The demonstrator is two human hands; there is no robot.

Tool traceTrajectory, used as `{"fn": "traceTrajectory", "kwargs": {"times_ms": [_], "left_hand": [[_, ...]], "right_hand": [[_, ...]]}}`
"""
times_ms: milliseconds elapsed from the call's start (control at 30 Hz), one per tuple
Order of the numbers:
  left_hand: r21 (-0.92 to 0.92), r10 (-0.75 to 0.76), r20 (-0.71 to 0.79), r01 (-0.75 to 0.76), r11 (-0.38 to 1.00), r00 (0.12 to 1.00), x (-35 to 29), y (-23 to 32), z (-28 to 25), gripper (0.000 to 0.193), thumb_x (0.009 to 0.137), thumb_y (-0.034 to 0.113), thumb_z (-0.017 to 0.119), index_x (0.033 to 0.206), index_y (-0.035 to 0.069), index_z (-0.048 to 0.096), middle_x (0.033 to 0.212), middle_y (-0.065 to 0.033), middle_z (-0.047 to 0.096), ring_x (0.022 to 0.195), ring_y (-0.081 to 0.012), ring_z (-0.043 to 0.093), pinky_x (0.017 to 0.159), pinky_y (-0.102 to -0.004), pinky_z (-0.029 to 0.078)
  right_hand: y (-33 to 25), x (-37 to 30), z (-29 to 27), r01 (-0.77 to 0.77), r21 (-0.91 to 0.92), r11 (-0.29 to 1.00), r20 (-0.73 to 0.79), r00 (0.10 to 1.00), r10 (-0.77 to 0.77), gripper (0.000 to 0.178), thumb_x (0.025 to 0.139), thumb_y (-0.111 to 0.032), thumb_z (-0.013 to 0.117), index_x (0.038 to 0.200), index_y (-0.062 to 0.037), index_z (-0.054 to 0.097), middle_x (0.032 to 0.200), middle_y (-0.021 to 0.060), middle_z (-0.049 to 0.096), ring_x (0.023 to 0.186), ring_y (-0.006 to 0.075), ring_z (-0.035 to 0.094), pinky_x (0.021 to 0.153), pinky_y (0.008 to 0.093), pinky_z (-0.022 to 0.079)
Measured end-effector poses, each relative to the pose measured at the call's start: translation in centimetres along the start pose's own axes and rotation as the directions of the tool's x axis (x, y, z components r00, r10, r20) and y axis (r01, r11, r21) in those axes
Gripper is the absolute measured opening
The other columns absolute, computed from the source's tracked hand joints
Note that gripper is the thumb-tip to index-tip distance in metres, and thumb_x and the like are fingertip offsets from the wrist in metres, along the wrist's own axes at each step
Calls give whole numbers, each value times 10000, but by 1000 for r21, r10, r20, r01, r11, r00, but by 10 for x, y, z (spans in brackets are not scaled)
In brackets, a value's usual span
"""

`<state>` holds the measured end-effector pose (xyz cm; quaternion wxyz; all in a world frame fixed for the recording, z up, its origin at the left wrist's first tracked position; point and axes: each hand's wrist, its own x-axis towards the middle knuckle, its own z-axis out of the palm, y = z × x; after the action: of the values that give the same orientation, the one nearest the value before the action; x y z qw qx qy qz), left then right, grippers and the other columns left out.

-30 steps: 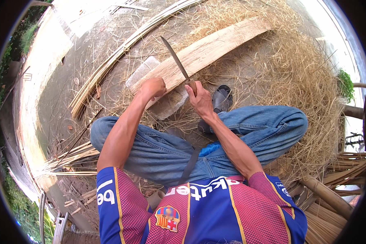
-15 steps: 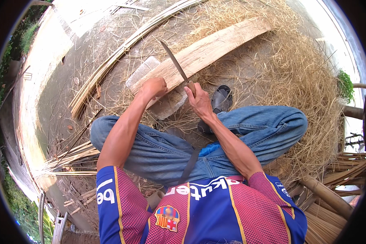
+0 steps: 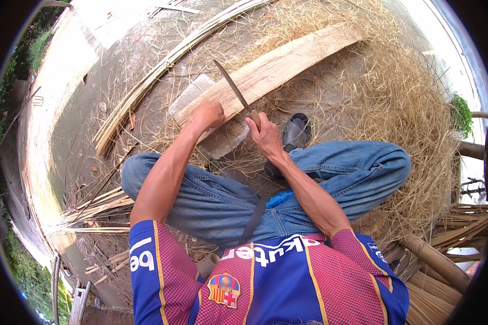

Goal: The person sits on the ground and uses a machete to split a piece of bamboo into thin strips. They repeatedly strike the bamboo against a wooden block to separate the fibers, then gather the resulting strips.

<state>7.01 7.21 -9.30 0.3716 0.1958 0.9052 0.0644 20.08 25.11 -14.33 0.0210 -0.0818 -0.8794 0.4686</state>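
Observation:
My right hand [image 3: 267, 135] is wrapped round the wooden handle of a long knife [image 3: 233, 85]. The knife's dark, narrow blade points away and to the left, crossing over a long pale wooden board [image 3: 287, 62]. My left hand [image 3: 208, 115] is closed in a fist at the near left end of the board, left of the knife. Whatever its fingers hold, if anything, is hidden. Under that end of the board sits a pale stone block [image 3: 192, 93], showing on both sides of it.
Dry straw-like shavings [image 3: 385, 108] cover the ground on the right. A bundle of long split strips [image 3: 146, 89] curves along the left, and shorter strips [image 3: 100, 208] lie by my left knee. My sandalled foot [image 3: 296, 131] is just beyond my right hand. A bamboo pole [image 3: 436, 262] lies at the lower right.
The knife blade has tipped slightly lower, its point now nearer the board. My left hand has shifted a little to the right. Both hands stay closed.

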Motion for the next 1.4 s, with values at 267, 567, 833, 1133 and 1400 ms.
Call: {"fn": "traceTrajectory", "kwargs": {"times_ms": [267, 567, 833, 1133, 1400], "left_hand": [[50, 47, 8, -47, 998, 999, 4, -4, 2, 359, 988, 272, 500, 867, -8, 690, 637, -154, 674, 522, -243, 683, 482, -357, 562], [-215, -14, 86, 32, 976, 996, -2, 0, -4, 225, 916, 152, 551, 890, -12, 702, 662, -161, 687, 584, -249, 703, 554, -364, 576], [-109, 132, -1, -132, 985, 991, 4, 8, -1, 203, 945, 160, 591, 998, -8, 692, 761, -146, 723, 599, -223, 700, 553, -342, 559], [-376, 28, -140, -80, 923, 990, 2, 7, 6, 338, 937, 191, 610, 728, -57, 703, 620, -155, 692, 504, -250, 680, 538, -364, 577], [-343, -129, 121, 164, 925, 984, -1, -4, -6, 268, 938, 161, 563, 829, -30, 716, 676, -94, 714, 599, -201, 708, 550, -364, 585]], "right_hand": [[-8, -3, 6, 60, 2, 998, -15, 998, -60, 349, 995, -375, 583, 992, -34, 509, 774, 276, 656, 750, 478, 652, 640, 535, 500], [9, -3, 10, -52, 72, 996, 32, 998, 50, 371, 996, -383, 583, 996, -16, 523, 750, 268, 648, 732, 476, 650, 635, 540, 486], [-15, 2, -10, 76, 120, 990, -115, 991, -62, 329, 996, -344, 602, 981, -27, 516, 747, 219, 628, 704, 436, 637, 617, 497, 479], [8, 1, 14, -35, -159, 987, 127, 990, 55, 401, 994, -410, 566, 1020, -17, 494, 800, 323, 641, 803, 520, 632, 674, 586, 482], [4, 1, 10, -31, -120, 992, 136, 990, 47, 385, 998, -404, 559, 1029, -25, 501, 810, 310, 654, 804, 516, 642, 690, 580, 494]]}}
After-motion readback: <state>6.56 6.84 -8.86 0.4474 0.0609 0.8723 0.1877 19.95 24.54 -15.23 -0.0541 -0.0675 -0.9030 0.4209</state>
